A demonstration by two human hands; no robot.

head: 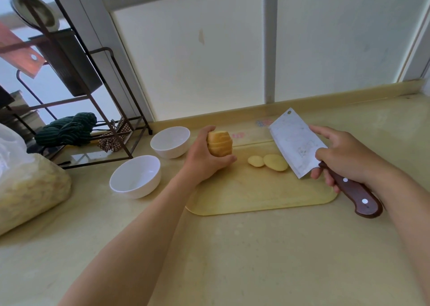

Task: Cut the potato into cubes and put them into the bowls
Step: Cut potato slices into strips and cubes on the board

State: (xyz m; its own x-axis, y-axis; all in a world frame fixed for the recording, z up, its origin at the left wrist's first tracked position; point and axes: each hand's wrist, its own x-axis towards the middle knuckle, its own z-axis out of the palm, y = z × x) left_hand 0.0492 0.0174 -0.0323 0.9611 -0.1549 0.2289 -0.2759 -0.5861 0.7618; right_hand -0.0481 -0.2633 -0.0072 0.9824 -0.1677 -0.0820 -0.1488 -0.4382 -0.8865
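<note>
A smooth, pale yellow countertop [232, 259] with a low raised lip at the back meets flat white wall panels [197, 49]. Far to the left of both grips stands a thin dark metal rack [97, 162] with a crumpled green striped cloth [67, 128] on it, and nearer the camera slumps a clear plastic bag [30, 189] of pale shreds.

Under both hands lies a matte yellow cutting board [256, 194] with rounded corners. Just left of the left hand's grip sit two glossy white round bowls, one nearer [136, 176] and one farther [171, 141].

The right hand [342, 159] grasps a cleaver [295, 142] by its dark riveted wooden handle, forefinger stretched along the broad, dull steel blade, which tilts up and away.

The left hand [204, 161] clasps the peeled potato [220, 142], a yellow lump already cut into stacked slices, over the board's far left part; I cannot tell whether it touches the board. Between the two grips, two oval slices lie flat on the board, the larger one [275, 162] just beside the blade's lower corner, the smaller one [256, 161] touching it.
</note>
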